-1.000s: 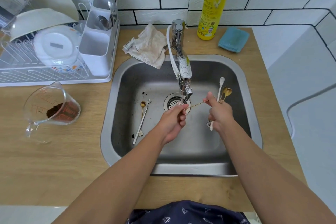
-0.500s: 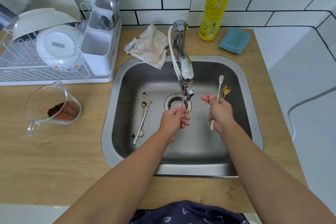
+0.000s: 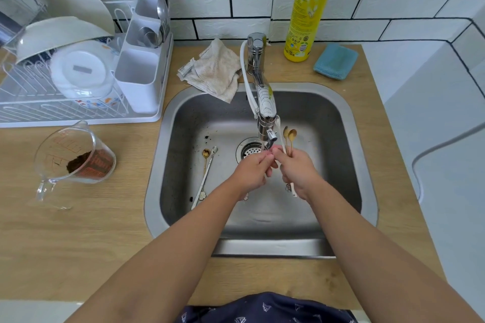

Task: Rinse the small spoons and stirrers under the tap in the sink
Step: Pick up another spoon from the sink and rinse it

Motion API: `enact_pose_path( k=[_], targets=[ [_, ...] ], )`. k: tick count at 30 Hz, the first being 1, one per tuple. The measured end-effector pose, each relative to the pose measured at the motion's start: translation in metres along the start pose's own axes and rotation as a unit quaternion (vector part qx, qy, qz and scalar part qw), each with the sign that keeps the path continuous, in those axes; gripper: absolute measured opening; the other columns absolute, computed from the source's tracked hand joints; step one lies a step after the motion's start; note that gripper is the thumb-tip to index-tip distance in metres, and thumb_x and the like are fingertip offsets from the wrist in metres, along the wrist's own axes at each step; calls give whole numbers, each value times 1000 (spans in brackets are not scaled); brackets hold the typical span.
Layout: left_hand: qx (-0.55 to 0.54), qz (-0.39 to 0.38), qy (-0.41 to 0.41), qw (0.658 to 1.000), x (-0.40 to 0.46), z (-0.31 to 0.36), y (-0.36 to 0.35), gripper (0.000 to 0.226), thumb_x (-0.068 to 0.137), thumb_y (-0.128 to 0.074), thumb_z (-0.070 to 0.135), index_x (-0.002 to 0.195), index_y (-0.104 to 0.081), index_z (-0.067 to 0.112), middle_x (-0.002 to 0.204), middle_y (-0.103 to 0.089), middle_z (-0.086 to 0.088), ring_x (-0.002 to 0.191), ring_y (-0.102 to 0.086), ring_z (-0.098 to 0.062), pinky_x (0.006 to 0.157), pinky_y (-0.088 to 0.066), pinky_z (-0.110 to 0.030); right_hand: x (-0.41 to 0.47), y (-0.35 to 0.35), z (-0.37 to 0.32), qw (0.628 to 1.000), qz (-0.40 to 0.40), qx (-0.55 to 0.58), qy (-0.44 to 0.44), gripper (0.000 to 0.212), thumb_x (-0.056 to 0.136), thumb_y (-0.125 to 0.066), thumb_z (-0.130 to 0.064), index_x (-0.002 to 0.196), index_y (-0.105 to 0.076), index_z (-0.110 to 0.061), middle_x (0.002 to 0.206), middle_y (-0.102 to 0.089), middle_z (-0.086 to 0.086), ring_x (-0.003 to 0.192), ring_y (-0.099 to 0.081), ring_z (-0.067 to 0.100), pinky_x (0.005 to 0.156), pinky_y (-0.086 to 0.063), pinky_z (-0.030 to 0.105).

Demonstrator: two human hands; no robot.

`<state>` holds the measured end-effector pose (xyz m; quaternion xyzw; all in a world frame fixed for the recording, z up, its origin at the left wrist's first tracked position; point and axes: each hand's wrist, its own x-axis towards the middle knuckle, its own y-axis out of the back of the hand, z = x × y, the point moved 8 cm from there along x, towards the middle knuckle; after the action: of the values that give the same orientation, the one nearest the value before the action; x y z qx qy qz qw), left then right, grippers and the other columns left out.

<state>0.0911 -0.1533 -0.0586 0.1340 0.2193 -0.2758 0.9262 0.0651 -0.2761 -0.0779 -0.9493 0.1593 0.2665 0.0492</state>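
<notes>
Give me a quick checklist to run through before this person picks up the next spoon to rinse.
1. Water running from the tap: cannot tell, stream too faint.
2. Both hands under the spout: ok, left hand and right hand meet there.
3. Right hand grips the bundle of spoons: ok.
4. Left hand free: cannot tell.
5. Unrinsed pieces within sight: ok, gold spoon and white stirrer lie on the sink floor.

gold spoons (image 3: 290,136), yellow bottle (image 3: 309,8), blue sponge (image 3: 335,61)

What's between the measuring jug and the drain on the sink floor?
Head view: past the sink's left wall, a gold spoon and a white stirrer lie side by side between measuring jug and drain.
</notes>
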Motion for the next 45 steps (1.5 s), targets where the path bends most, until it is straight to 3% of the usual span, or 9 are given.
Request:
enact_pose_path(
  k=[3, 7, 12, 17, 22, 26, 30, 34, 45],
  targets=[
    [24, -19, 19, 999, -8, -17, 11, 31, 104, -45, 31, 84, -64, 16, 65, -52, 4, 43, -44, -7, 41, -35, -20, 2, 6, -4, 999, 40, 26, 18, 16, 104, -58, -21, 106, -73, -17, 79, -79, -14, 38, -50, -5, 38, -33, 7],
    [25, -21, 31, 999, -17, -29, 24, 32, 104, -46, 33, 86, -64, 15, 64, -52, 6, 45, -44, -11, 41, -36, -23, 4, 15, -1, 996, 78, 39, 0, 19, 105, -55, -23, 111, -72, -15, 100, -81, -6, 35, -36, 3, 37, -29, 18],
    [50, -7, 13, 999, -9, -6, 13, 30, 105, -43, 33, 88, -59, 14, 70, -53, 2, 41, -41, -6, 41, -32, -23, -7, -15, 8, 1000, -27, -6, -5, 10, 100, -64, -17, 107, -71, -16, 53, -65, -14, 36, -40, 1, 37, -31, 18],
    [17, -49, 63, 997, -24, -27, 21, 26, 105, -42, 27, 95, -61, 12, 66, -48, 4, 44, -38, -8, 43, -31, -22, -4, 12, 1, 997, 67, 1, 24, 8, 85, -82, -19, 86, -74, -21, 77, -77, -4, 41, -52, -4, 44, -38, 13],
    [-14, -28, 74, 997, -35, -32, 27, 27, 107, -39, 30, 94, -54, 12, 61, -36, 4, 44, -29, -8, 42, -23, -21, -9, -21, 7, 997, -24, -56, 46, 6, 85, -79, -30, 86, -77, -24, 80, -77, -9, 53, -56, -5, 49, -40, 11],
    [-52, -45, 81, 994, -43, -31, 25, 27, 107, -39, 33, 91, -50, 15, 61, -33, 5, 46, -25, -9, 42, -21, -21, -12, -29, 3, 996, -18, -72, 54, 21, 99, -64, -35, 89, -77, -21, 87, -81, -9, 73, -71, -2, 63, -49, 14],
    [-139, -49, 126, 981, -46, -37, 28, 19, 102, -42, 26, 87, -48, 18, 59, -31, 7, 46, -19, -9, 39, -15, -20, -14, -38, 5, 995, -99, -7, 23, 17, 106, -54, -23, 106, -71, -19, 105, -81, -1, 39, -37, 3, 40, -34, 18],
    [-222, -69, 157, 960, -47, -41, 24, 25, 101, -50, 37, 86, -56, 17, 61, -33, 5, 46, -18, -8, 36, -13, -19, -16, -36, 1, 997, -72, 7, 35, 18, 103, -60, -27, 101, -73, -14, 98, -81, 10, 39, -51, -2, 38, -37, 8],
    [-46, 73, 20, 996, -43, -32, 41, 8, 97, -64, 23, 100, -69, 18, 82, -72, -5, 52, -47, -12, 46, -42, -22, -14, -27, 10, 996, -54, 55, -44, 18, 91, -73, -35, 92, -76, -18, 101, -81, 9, 44, -25, 10, 41, -24, 24]
  ],
)
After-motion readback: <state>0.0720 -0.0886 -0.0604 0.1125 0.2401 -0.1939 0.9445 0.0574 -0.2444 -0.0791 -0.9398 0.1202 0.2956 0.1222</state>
